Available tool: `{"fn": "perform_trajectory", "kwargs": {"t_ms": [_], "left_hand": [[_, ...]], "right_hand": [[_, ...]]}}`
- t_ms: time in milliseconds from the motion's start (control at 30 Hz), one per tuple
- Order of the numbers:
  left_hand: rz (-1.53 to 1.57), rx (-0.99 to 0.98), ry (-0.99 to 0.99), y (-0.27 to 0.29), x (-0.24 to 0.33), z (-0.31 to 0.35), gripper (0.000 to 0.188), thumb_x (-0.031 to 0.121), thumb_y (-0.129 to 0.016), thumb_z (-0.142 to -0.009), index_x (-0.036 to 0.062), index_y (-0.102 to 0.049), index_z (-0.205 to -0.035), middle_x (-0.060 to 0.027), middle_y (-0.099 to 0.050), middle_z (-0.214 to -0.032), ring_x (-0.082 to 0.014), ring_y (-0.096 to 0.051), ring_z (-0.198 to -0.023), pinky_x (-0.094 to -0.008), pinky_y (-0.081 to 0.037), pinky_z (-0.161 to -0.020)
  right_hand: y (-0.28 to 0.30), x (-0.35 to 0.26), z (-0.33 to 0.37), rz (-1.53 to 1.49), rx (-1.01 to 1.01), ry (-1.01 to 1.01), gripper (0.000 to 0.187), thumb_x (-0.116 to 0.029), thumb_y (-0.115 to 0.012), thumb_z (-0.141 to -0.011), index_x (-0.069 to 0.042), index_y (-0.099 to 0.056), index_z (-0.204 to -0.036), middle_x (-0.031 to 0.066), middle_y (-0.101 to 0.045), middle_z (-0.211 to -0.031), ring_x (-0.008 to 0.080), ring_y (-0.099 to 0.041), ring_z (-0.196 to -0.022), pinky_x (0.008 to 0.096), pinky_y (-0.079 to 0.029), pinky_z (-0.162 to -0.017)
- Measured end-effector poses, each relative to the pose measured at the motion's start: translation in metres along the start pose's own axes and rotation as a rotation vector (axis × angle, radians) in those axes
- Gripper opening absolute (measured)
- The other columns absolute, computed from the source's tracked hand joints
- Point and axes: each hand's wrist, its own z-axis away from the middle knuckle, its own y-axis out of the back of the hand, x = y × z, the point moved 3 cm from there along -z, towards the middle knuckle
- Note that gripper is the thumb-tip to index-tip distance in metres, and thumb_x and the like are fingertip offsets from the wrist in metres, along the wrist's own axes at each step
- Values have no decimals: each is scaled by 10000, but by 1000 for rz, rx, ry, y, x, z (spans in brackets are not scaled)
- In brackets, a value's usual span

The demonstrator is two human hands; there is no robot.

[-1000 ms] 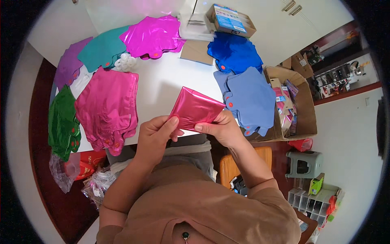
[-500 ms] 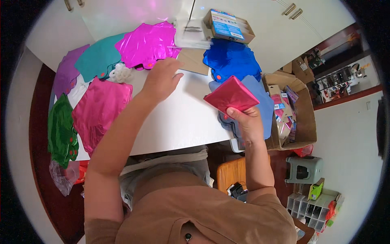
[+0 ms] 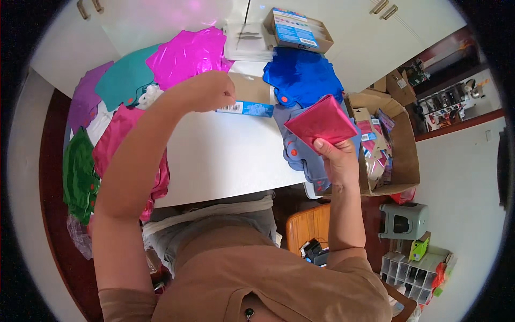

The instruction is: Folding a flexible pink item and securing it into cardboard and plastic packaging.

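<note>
My right hand (image 3: 342,155) pinches a folded pink foil sheet (image 3: 323,122), thumb on top, above the right side of the white table (image 3: 214,161). Under it lie grey-blue foil pieces (image 3: 301,153) with red dots. My left hand (image 3: 212,91) reaches across to the back middle, its fingers closed at the left edge of a brown cardboard piece with a blue printed strip (image 3: 258,109). The fingertips are partly hidden. Beneath my left forearm lies a pink foil pile (image 3: 115,131), with a white bundle (image 3: 148,96) just behind.
Magenta (image 3: 188,56), teal (image 3: 126,78), purple (image 3: 88,96) and green foil pieces (image 3: 79,174) lie around the table's left and back. Dark blue foil (image 3: 303,78), a clear tray (image 3: 247,45) and an open box (image 3: 322,37) stand behind. A carton of packages (image 3: 402,145) is at right.
My left hand has closed at the cardboard piece, whose blue strip now shows. The folded pink foil in my right hand has shifted slightly right.
</note>
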Motion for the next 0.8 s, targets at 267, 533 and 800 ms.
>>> {"fn": "perform_trajectory", "kwargs": {"t_ms": [267, 533, 800], "left_hand": [[152, -234, 138, 7, 40, 46, 183, 140, -684, -744, -24, -655, -819, -59, -633, -674, -122, -569, -615, -289, -459, -581], [151, -86, -49, -39, 58, 126, 137, 127, -668, -783, 40, -667, -888, -110, -638, -835, -244, -611, -774, -347, -479, -706], [-21, 353, -71, -109, 88, 206, 161, 80, -700, -705, 91, -664, -862, -58, -600, -866, -287, -548, -879, -392, -418, -800]], "right_hand": [[-20, -14, -12, -66, -22, 67, 205, -33, -710, -782, -40, -669, -983, 49, -683, -961, 136, -630, -873, 283, -473, -816], [-27, 11, -6, -10, -101, -36, 179, -34, -723, -767, -36, -699, -945, 52, -702, -900, 115, -634, -789, 260, -489, -760], [-78, 39, 17, 148, -301, -294, 159, -28, -705, -795, -23, -704, -954, 43, -698, -911, 90, -620, -805, 252, -487, -776]]}}
